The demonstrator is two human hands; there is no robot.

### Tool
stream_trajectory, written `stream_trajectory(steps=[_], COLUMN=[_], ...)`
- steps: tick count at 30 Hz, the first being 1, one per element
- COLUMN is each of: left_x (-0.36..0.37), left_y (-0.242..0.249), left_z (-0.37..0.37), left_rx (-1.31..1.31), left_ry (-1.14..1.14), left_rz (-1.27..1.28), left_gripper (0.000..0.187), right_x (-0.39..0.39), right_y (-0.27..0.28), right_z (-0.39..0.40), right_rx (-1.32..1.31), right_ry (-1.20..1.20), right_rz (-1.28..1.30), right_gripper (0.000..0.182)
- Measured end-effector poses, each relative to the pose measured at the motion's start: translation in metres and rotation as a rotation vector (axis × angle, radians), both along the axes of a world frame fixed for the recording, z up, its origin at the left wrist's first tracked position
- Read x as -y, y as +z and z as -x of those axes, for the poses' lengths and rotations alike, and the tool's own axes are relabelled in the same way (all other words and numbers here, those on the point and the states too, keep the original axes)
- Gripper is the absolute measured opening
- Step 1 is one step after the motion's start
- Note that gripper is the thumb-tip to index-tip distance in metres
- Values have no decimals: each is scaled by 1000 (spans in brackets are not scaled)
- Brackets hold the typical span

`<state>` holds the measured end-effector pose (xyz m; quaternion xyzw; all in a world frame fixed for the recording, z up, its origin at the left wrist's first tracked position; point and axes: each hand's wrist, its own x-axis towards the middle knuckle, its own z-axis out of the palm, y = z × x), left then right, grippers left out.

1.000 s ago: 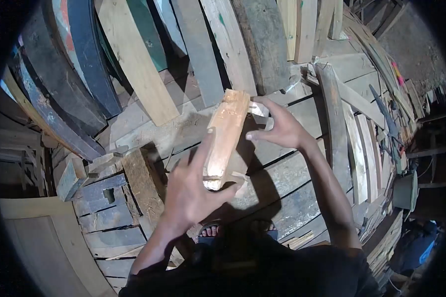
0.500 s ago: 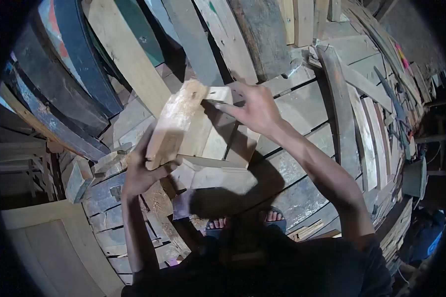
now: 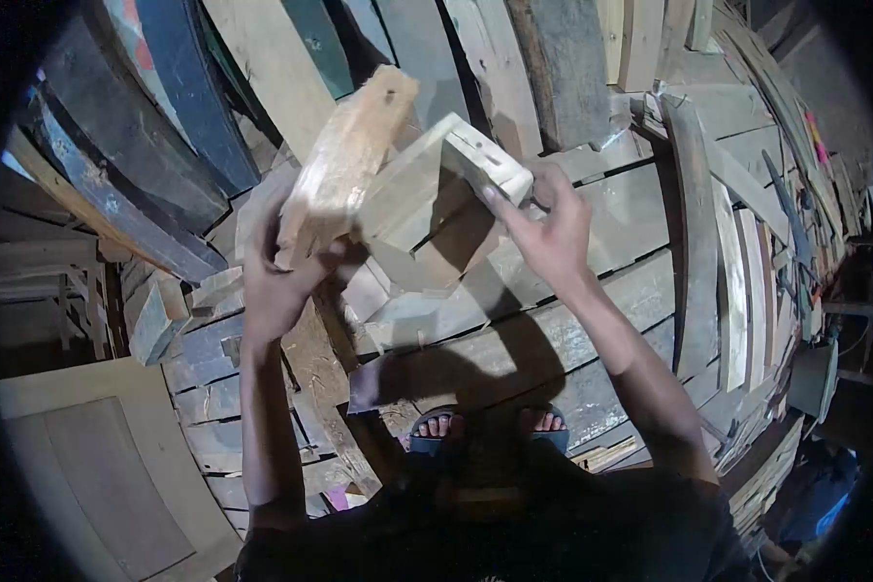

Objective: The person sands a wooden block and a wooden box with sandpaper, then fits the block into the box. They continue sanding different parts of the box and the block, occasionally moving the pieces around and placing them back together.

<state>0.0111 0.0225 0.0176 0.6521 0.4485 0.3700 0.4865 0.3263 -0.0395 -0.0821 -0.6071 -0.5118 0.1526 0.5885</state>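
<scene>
My left hand (image 3: pixel 283 281) is wrapped round the lower end of a short wooden plank (image 3: pixel 344 160). This plank has a rough, pale upper face and a dark hole near its top end. On the other side, my right hand (image 3: pixel 553 228) grips the end of a box-like wooden frame (image 3: pixel 407 209), thumb on the inner side of its pale end piece and fingers behind it. Small holes or slots show along that end piece's edge. The frame's left side overlaps the plank in this view, and both are held up over the slatted surface.
Long weathered boards (image 3: pixel 412 63) lean in a row at the far side. A curved plank (image 3: pixel 689 233) and narrow strips (image 3: pixel 737 281) lie to the right. A panelled wooden door (image 3: pixel 116 475) is at lower left. Sandalled feet (image 3: pixel 543 422) stand on the wooden slats (image 3: pixel 611 223).
The plank and the frame have come apart at the top. The frame has swung right and tilted with my right hand, showing its hollow inside. The plank has risen slightly in my left hand.
</scene>
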Motion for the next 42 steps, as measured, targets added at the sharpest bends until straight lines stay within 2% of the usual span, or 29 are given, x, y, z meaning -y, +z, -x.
stream_trajectory(steps=[2,3,5,6,9,12,13,16,18,19,20,21,23,27,29,31,33,36,37,41,42], left_x=[-4,2,9,10,21,18,16,6,4,3,4,6,3,4,-5,-18,-34,-59,-62,-41,-33], left_y=[-15,-12,-6,-3,-5,-6,-7,-3,2,3,4,3,-5,11,17,28,32,60,69,83,78], left_z=[-11,-18,-35,-38,-42,-43,-43,-41,-44,-45,-46,-47,-42,-42,-40,-43,-41,-38,-37,-26,-23], left_rx=[3,45,-38,-81,-34,11,20,-4,-54,-108,-77,-45,-16,-84,-124,-216,-308,-405,-389,-38,-70], left_ry=[-11,35,-28,-58,-63,-98,-120,-234,-327,-400,-385,-370,-356,-433,-492,-576,-641,-600,-578,-539,-540], left_rz=[-11,151,1,-79,-96,-117,-109,-68,-88,-196,-158,-119,-67,-21,32,-54,-165,-101,-149,-58,-119], left_gripper=[88,85,84,84,87,88,87,90,90,91,91,92,93,94,92,93,90,88,87,88,88], right_x=[18,26,42,48,77,98,102,104,94,83,75,68,52,57,57,53,52,53,53,52,52], right_y=[-2,3,-5,-1,13,28,25,49,43,55,69,84,27,45,45,44,42,51,53,52,52], right_z=[-2,-4,-13,-13,-16,-18,-24,-51,-70,-72,-72,-60,-52,-14,-11,-12,-15,-11,-10,-11,-12], right_rx=[-73,-130,-199,-173,-20,1,29,-162,-226,-305,-386,-428,-228,36,26,-39,1,-13,-17,33,46], right_ry=[-44,-54,-63,-58,-60,5,72,251,220,181,142,120,145,210,166,176,201,198,194,190,182], right_rz=[52,85,107,131,247,315,285,398,356,340,325,390,478,419,437,422,405,470,484,491,514], right_gripper=[46,46,44,44,48,53,64,73,69,68,69,79,77,81,82,80,82,86,87,93,94])
